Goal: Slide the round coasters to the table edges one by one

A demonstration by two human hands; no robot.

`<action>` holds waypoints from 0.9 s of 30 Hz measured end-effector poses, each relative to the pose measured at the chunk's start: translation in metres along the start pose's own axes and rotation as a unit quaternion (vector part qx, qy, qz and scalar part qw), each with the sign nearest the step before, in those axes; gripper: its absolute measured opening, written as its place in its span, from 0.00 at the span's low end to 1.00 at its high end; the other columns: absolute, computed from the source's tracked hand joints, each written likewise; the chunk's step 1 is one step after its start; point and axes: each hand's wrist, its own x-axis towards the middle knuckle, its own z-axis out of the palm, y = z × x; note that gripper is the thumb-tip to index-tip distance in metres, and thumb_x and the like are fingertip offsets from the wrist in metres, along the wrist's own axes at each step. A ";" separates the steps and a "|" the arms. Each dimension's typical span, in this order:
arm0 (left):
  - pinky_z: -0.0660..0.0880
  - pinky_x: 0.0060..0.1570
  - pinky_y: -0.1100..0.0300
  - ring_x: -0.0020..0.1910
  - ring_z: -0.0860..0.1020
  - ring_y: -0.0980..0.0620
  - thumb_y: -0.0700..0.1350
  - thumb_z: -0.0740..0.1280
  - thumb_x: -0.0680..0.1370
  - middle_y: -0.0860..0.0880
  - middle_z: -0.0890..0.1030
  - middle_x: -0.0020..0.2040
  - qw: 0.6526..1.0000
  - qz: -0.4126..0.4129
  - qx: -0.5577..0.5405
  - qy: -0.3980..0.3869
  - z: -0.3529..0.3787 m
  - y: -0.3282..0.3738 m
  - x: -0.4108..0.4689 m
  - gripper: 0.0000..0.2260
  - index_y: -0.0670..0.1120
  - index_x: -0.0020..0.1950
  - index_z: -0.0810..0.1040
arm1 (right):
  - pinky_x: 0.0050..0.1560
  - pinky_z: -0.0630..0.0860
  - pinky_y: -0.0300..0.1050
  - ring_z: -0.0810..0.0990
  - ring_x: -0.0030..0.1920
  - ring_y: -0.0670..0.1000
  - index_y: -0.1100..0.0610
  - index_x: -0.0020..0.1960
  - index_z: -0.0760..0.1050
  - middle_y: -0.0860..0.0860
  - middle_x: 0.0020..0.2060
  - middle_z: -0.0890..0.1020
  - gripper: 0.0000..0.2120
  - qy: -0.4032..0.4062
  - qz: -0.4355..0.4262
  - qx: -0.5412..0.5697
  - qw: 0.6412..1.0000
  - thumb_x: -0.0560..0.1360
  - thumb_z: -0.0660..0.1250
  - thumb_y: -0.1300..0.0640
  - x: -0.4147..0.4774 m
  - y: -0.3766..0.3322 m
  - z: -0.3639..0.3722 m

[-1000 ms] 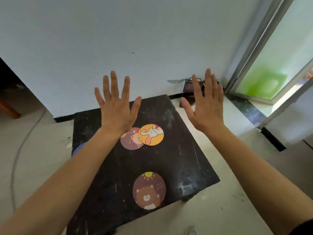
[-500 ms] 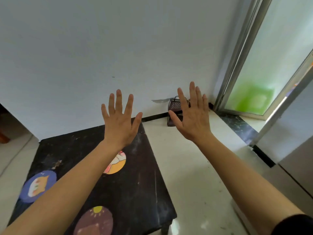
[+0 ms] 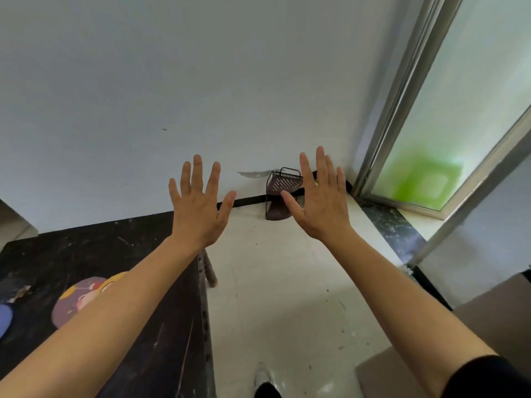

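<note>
My left hand (image 3: 199,206) is raised with fingers spread, palm away from me, above the far right corner of the black table (image 3: 86,254). Over the floor to the right of the table, my right hand (image 3: 320,206) is also raised and spread. Neither hand holds or touches anything. A purple round coaster (image 3: 73,301) lies on the table, partly hidden under my left forearm, with the rim of a yellow coaster (image 3: 116,278) peeking out beside it. A blue coaster (image 3: 4,320) shows at the left frame edge.
A dark corner rack (image 3: 280,193) stands on the pale floor against the white wall. A glass door with a metal frame (image 3: 402,96) is at right. A brown box (image 3: 488,326) sits lower right. The table's right edge (image 3: 204,311) runs down the middle.
The view has swung right and up: the table and coasters have shifted to the lower left, and the bear coaster has left the frame. Both hands stay raised and spread.
</note>
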 end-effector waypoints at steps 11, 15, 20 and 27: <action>0.44 0.74 0.36 0.79 0.41 0.40 0.65 0.41 0.80 0.42 0.41 0.81 0.989 -0.136 -0.026 -0.046 0.112 -0.042 0.125 0.32 0.50 0.80 0.44 | 0.77 0.45 0.60 0.47 0.80 0.60 0.50 0.81 0.40 0.58 0.80 0.43 0.39 -0.064 -0.102 -0.006 0.993 0.79 0.49 0.32 0.169 0.007 0.125; 0.46 0.74 0.35 0.79 0.43 0.40 0.64 0.41 0.80 0.41 0.42 0.81 0.982 -0.178 0.000 -0.069 0.130 -0.080 0.153 0.32 0.49 0.80 0.44 | 0.78 0.45 0.60 0.45 0.80 0.60 0.50 0.80 0.37 0.58 0.80 0.41 0.39 -0.108 -0.155 0.004 0.982 0.79 0.47 0.31 0.232 -0.021 0.174; 0.48 0.74 0.35 0.79 0.44 0.39 0.64 0.41 0.80 0.41 0.43 0.81 0.962 -0.257 0.037 -0.084 0.119 -0.139 0.155 0.32 0.49 0.80 0.45 | 0.78 0.45 0.61 0.45 0.80 0.60 0.49 0.79 0.34 0.57 0.80 0.41 0.38 -0.140 -0.228 0.055 0.962 0.78 0.44 0.31 0.284 -0.091 0.224; 0.47 0.75 0.37 0.79 0.46 0.40 0.65 0.39 0.78 0.43 0.47 0.81 0.893 -0.434 0.074 -0.092 0.119 -0.207 0.105 0.33 0.51 0.80 0.49 | 0.74 0.40 0.58 0.50 0.79 0.61 0.47 0.79 0.36 0.56 0.80 0.44 0.38 -0.197 -0.375 0.110 0.899 0.77 0.44 0.30 0.311 -0.233 0.291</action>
